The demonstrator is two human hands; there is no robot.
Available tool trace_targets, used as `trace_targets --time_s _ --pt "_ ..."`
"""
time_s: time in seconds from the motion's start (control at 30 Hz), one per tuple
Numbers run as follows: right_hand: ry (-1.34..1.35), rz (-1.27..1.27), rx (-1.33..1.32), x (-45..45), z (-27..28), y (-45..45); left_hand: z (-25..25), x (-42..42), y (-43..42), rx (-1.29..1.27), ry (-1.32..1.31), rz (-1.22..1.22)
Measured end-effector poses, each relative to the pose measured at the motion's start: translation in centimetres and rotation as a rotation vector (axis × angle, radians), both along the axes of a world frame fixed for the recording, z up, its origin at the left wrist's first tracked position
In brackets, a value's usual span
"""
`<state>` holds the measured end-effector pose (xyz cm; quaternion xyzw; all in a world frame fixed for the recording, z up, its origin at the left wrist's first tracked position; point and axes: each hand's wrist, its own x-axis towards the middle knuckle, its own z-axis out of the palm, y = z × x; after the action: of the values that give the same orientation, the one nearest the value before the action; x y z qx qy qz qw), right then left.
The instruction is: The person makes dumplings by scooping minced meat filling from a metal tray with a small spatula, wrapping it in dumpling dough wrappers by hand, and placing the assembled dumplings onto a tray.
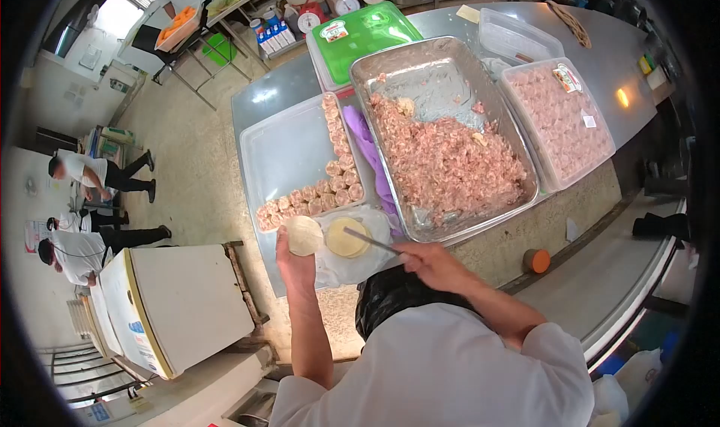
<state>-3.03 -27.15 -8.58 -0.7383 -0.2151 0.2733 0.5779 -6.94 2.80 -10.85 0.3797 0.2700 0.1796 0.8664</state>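
My left hand (295,266) holds a round dumpling wrapper (304,236) against its fingers. In my right hand (435,266) is a thin, flat metal filling spatula (382,245); its tip lies over a stack of round wrappers (345,245) on white plastic sheeting (360,272). Just beyond my hands, a clear plastic tray (285,146) carries rows of open-topped meat dumplings (315,196) along its near and right sides. Right of it stands a deep metal pan (465,230) with pink minced filling (450,161), and a purple cloth (367,149) lies between them.
A green-lidded container (382,41) stands behind the pan. At the right are a lidded box (559,119) of dumplings and a clear container (517,35). Several people (79,254) are at the left, near a white freezer (184,299). An orange-topped cylinder (537,260) stands near the table's right side.
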Motion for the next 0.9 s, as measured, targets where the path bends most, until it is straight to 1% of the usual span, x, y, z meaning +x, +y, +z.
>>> trace_targets --time_s 0.07,0.1,0.13,0.2,0.27,0.37,0.5,0.6,0.7,0.77,0.8,0.87,0.9 --pt "-0.279 -0.056 -0.046 1.4 -0.8 -3.6 0.1 -0.4 0.0 0.119 0.064 -0.007" --pt "-0.367 -0.045 -0.107 2.8 0.3 -5.7 -0.2 -0.7 -0.2 0.168 0.108 -0.026" --pt "-0.436 -0.035 -0.177 4.3 2.0 -8.2 0.0 -0.8 -0.7 0.132 0.101 -0.023" --pt "-0.613 0.046 -0.646 7.4 3.7 -13.5 0.3 -1.5 -2.2 0.05 0.087 -0.124" --pt "-0.582 0.05 -1.023 8.9 8.0 -15.6 -0.1 -1.9 -3.8 -0.036 0.077 -0.181" --pt "-0.567 0.128 -1.33 10.0 8.8 -17.7 -0.8 -2.1 -6.5 -0.111 0.096 -0.178" --pt "-0.737 0.262 -1.198 9.1 6.3 -18.6 -1.8 -1.8 -8.5 -0.074 0.114 -0.276" --pt "-0.541 0.249 -1.31 10.8 10.3 -18.2 -1.9 -1.9 -9.2 -0.055 0.119 -0.28" --pt "-0.722 0.263 -1.143 9.6 7.7 -19.1 -1.8 -1.9 -9.6 -0.064 0.162 -0.236" --pt "-0.602 0.296 -1.132 9.5 7.7 -18.2 -1.8 -1.9 -10.0 -0.06 0.186 -0.215" --pt "-0.546 0.312 -1.122 9.6 7.7 -17.3 -2.2 -2.0 -9.9 -0.057 0.161 -0.248" --pt "-0.55 0.32 -1.075 9.3 7.1 -15.8 -3.2 -2.2 -9.5 -0.049 0.112 -0.313" --pt "-0.551 0.322 -1.05 9.2 6.8 -15.4 -3.0 -2.2 -9.7 -0.064 0.121 -0.294"
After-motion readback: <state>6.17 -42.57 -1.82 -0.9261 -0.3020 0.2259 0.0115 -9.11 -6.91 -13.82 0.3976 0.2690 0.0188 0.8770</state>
